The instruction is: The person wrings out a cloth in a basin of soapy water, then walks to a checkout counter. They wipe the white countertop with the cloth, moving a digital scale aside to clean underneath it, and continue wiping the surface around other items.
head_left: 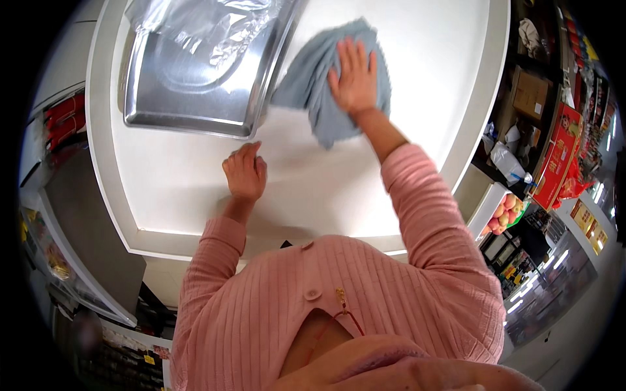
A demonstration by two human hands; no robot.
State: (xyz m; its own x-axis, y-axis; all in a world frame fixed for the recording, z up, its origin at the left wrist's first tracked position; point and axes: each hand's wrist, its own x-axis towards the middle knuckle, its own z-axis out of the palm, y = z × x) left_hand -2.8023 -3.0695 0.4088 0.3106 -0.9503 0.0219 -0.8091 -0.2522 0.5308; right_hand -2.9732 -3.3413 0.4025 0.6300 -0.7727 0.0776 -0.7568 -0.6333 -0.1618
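Observation:
My right hand (pixel 354 83) lies flat on top of a bunched grey-blue cloth (pixel 313 83), its fingers slightly spread and pressing the cloth to the white tabletop (pixel 313 190). Left of the cloth sits a shallow rectangular stainless steel tray (pixel 190 107). Crumpled clear plastic film (pixel 215 24) covers the tray's far part. My left hand (pixel 245 171) is just below the tray's near right corner, fingers loosely curled, thumb apart and nothing held. Whether it touches the tabletop is unclear.
A raised pale rim (pixel 481 102) borders the tabletop. Beyond its right side are shelves with a cardboard box (pixel 530 95), a red printed carton (pixel 557 156) and a box of apples (pixel 503 215). On the left stands a grey-sided case (pixel 88 205).

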